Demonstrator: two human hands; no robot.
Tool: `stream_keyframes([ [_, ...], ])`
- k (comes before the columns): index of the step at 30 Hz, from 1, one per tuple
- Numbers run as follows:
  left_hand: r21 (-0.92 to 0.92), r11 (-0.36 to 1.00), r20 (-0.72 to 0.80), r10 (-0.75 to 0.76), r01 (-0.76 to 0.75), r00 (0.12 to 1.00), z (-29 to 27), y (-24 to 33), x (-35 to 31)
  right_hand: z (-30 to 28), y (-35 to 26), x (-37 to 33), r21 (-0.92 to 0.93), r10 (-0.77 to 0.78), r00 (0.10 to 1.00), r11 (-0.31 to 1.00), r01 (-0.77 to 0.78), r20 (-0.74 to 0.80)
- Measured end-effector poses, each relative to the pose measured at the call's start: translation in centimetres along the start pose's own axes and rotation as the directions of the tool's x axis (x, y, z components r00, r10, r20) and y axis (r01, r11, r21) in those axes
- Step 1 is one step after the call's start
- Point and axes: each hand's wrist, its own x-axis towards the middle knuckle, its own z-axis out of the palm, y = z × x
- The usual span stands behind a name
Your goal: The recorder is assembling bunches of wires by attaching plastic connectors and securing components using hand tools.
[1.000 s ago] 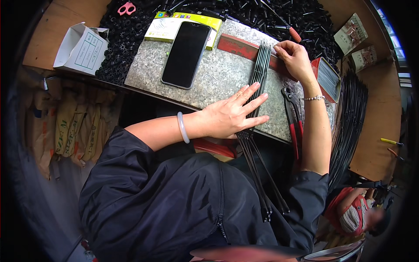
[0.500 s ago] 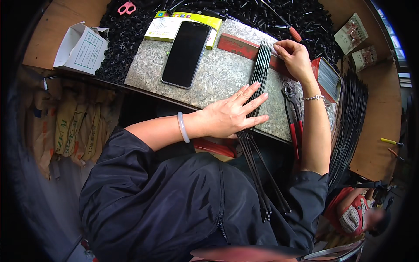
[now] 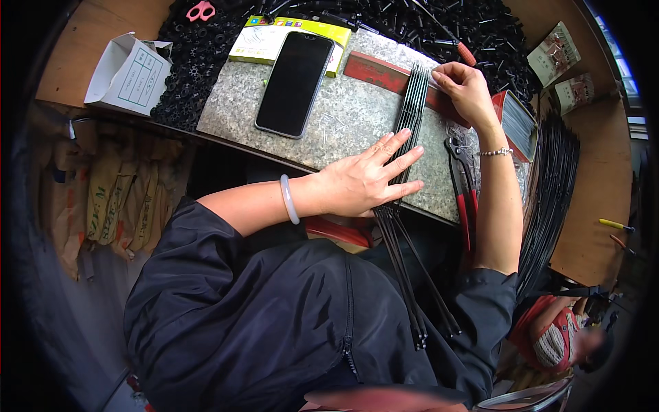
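A row of thin black rods (image 3: 412, 103) lies side by side across the stone slab (image 3: 357, 127) and hangs over its near edge onto my lap. My left hand (image 3: 371, 175) rests flat across the rods, fingers spread. By their far ends, my right hand (image 3: 463, 89) is closed in a pinch of thumb and forefinger. Something small and pale shows at those fingertips, too small to name. Beneath the far part of the rods runs a worn red metal bar (image 3: 376, 72).
A black phone (image 3: 295, 82) leans on a yellow-green box (image 3: 257, 42). Red-handled cutters (image 3: 463, 185) lie right of the rods, near an open red box (image 3: 516, 127) of thin pieces. Black parts (image 3: 182, 89) pile behind; long black rods (image 3: 552, 178) stand right. Another person (image 3: 556, 333) sits lower right.
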Motion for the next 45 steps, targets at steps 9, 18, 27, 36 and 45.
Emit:
stream_keyframes([
  [9, 0.008, 1.0, 0.006, -0.001, 0.001, 1.0, 0.0, 0.0, 0.0, 0.2, -0.4, -0.1, 0.065, 0.019, 1.0, 0.998, -0.019, -0.008],
  [18, 0.007, 1.0, -0.014, 0.005, -0.005, 1.0, 0.2, -0.1, 0.0, 0.0, -0.5, 0.3, -0.016, 0.004, 1.0, 1.0, -0.003, 0.029],
  [27, -0.003, 1.0, -0.023, 0.008, -0.008, 1.0, 0.3, -0.1, -0.1, 0.2, -0.5, 0.5, 0.082, -0.031, 0.998, 0.996, 0.026, 0.056],
  [36, 0.02, 1.0, -0.012, 0.003, -0.003, 1.0, 0.2, -0.1, -0.1, 0.2, -0.9, 0.6, -0.034, -0.108, 0.994, 0.993, 0.109, 0.028],
  [45, 0.012, 1.0, -0.032, 0.011, -0.01, 0.999, 0.4, -0.1, -0.1, 0.2, -0.2, 0.6, -0.011, -0.055, 0.998, 0.998, 0.055, 0.018],
])
